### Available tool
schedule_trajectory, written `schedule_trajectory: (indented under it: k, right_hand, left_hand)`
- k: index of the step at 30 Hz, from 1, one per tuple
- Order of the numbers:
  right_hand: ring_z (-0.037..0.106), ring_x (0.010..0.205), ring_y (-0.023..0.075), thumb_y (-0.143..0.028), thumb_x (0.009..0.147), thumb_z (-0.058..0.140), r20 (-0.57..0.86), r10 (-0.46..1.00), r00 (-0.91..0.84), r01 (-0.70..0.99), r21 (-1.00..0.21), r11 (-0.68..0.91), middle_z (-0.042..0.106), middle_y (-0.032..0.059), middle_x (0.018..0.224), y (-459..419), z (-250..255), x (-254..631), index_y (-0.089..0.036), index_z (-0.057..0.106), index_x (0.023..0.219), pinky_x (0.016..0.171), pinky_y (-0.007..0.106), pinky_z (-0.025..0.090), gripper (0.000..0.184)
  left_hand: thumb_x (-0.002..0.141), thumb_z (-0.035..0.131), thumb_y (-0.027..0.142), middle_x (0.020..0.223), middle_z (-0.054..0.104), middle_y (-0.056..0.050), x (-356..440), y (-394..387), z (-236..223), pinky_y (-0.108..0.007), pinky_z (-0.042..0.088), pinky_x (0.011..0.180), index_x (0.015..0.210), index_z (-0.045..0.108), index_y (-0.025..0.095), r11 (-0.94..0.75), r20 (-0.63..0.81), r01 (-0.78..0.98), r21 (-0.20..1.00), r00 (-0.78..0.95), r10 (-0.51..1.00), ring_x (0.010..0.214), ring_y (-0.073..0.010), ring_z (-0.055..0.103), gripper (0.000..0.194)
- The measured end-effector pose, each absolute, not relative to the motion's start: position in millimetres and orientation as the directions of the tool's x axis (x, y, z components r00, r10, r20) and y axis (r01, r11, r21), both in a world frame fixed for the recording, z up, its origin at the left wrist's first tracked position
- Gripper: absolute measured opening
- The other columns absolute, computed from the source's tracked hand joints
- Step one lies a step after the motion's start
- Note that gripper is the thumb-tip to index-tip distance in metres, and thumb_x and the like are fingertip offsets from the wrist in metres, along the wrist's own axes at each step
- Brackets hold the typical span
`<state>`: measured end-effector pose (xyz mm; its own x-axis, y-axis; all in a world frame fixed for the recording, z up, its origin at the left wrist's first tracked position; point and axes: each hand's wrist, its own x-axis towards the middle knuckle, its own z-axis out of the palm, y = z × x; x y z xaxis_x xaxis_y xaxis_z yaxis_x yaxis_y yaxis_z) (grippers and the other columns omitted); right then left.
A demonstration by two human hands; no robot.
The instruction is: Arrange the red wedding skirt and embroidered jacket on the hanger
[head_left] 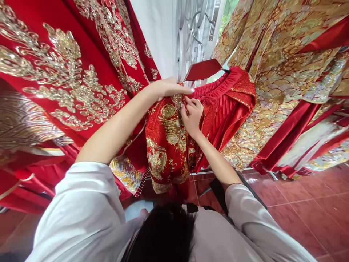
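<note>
A red garment with gold embroidery hangs from a red hanger with a metal hook. My left hand grips the top edge of the garment just below the hanger, fingers pressed together on the cloth. My right hand is curled and pinches the fabric at the garment's front opening, right under my left hand. A pleated red skirt part hangs to the right of my hands.
More red and gold embroidered garments hang at the left and at the right. A white window grille stands behind the hanger. The floor is red tile.
</note>
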<state>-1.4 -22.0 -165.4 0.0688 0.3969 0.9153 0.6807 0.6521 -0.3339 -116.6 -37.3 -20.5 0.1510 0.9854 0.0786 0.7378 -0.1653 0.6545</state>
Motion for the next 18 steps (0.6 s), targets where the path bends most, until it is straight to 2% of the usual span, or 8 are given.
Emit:
schedule_trajectory:
  k: [2, 5, 7, 10, 13, 15, 16, 18]
  right_hand:
    - [0.054, 0.102, 0.0195, -0.026, 0.092, 0.043, 0.898, 0.436, 0.068, 0.683, -0.36, 0.635, 0.067, 0.0025, 0.113, -25, -163, -8, -0.019, 0.051, 0.057, 0.1, 0.043, 0.036, 0.037]
    - [0.054, 0.104, 0.0201, -0.024, 0.091, 0.047, 0.865, 0.502, 0.012, 0.7, -0.365, 0.613, 0.068, 0.0039, 0.11, -31, -157, -23, -0.018, 0.052, 0.057, 0.102, 0.043, 0.033, 0.035]
    - [0.054, 0.104, 0.0205, -0.026, 0.09, 0.05, 0.845, 0.531, -0.057, 0.716, -0.336, 0.612, 0.07, 0.0046, 0.098, -35, -152, -33, -0.018, 0.053, 0.057, 0.104, 0.042, 0.031, 0.034]
    - [0.055, 0.102, 0.0205, -0.029, 0.09, 0.052, 0.822, 0.549, -0.148, 0.718, -0.293, 0.632, 0.068, 0.0044, 0.084, -43, -144, -36, -0.019, 0.052, 0.057, 0.103, 0.041, 0.032, 0.035]
    - [0.057, 0.098, 0.0199, -0.035, 0.092, 0.051, 0.827, 0.511, -0.234, 0.669, -0.244, 0.702, 0.068, 0.0052, 0.088, -46, -126, -11, -0.019, 0.053, 0.059, 0.097, 0.04, 0.037, 0.036]
    - [0.055, 0.101, 0.0203, -0.039, 0.092, 0.05, 0.88, 0.442, -0.173, 0.665, -0.226, 0.712, 0.067, 0.0062, 0.099, -39, -106, 22, -0.021, 0.057, 0.066, 0.095, 0.041, 0.037, 0.032]
    - [0.054, 0.104, 0.0208, -0.039, 0.091, 0.051, 0.911, 0.405, -0.085, 0.686, -0.241, 0.687, 0.066, 0.0068, 0.103, -33, -93, 41, -0.022, 0.06, 0.071, 0.095, 0.041, 0.037, 0.028]
    - [0.052, 0.107, 0.0218, -0.037, 0.09, 0.054, 0.92, 0.377, 0.101, 0.717, -0.331, 0.613, 0.067, 0.0103, 0.102, -15, -69, 76, -0.021, 0.063, 0.079, 0.094, 0.039, 0.037, 0.021]
  left_hand:
    - [0.058, 0.078, 0.029, 0.052, 0.047, 0.0, -113, -37, -16, -0.03, 0.04, 0.063, 0.059, 0.054, 0.016, -0.131, 0.055, 0.738, 0.662, 0.127, 0.99, 0.07, -0.0214, 0.058, 0.028]
    - [0.054, 0.073, 0.015, 0.052, 0.053, 0.0, -111, -31, -11, -0.03, 0.041, 0.062, 0.057, 0.054, 0.015, -0.096, 0.043, 0.634, 0.767, 0.1, 0.994, 0.063, -0.0165, 0.054, 0.02]
    - [0.05, 0.071, 0.008, 0.046, 0.05, 0.002, -109, -22, -9, -0.032, 0.041, 0.063, 0.053, 0.052, 0.015, -0.1, 0.109, 0.589, 0.802, 0.019, 0.994, 0.061, -0.0142, 0.05, 0.021]
    - [0.048, 0.068, 0.002, 0.037, 0.037, 0.006, -106, -9, -11, -0.034, 0.039, 0.065, 0.047, 0.051, 0.016, -0.161, 0.256, 0.58, 0.798, -0.086, 0.963, 0.057, -0.0114, 0.042, 0.022]
    - [0.05, 0.062, 0.002, 0.037, 0.033, 0.006, -108, -8, -18, -0.031, 0.033, 0.063, 0.042, 0.048, 0.017, -0.255, 0.321, 0.523, 0.814, -0.038, 0.946, 0.054, -0.0095, 0.037, 0.022]
    - [0.051, 0.06, 0.003, 0.038, 0.032, 0.006, -110, -11, -22, -0.03, 0.029, 0.06, 0.04, 0.046, 0.018, -0.303, 0.357, 0.498, 0.813, -0.014, 0.934, 0.053, -0.0085, 0.034, 0.023]
    - [0.05, 0.06, 0.003, 0.038, 0.031, 0.006, -111, -13, -23, -0.029, 0.028, 0.059, 0.039, 0.046, 0.018, -0.316, 0.37, 0.494, 0.81, -0.012, 0.929, 0.053, -0.0081, 0.032, 0.024]
    - [0.05, 0.06, 0.004, 0.036, 0.03, 0.006, -111, -15, -22, -0.027, 0.027, 0.058, 0.039, 0.044, 0.018, -0.313, 0.369, 0.474, 0.823, -0.026, 0.929, 0.053, -0.0076, 0.031, 0.025]
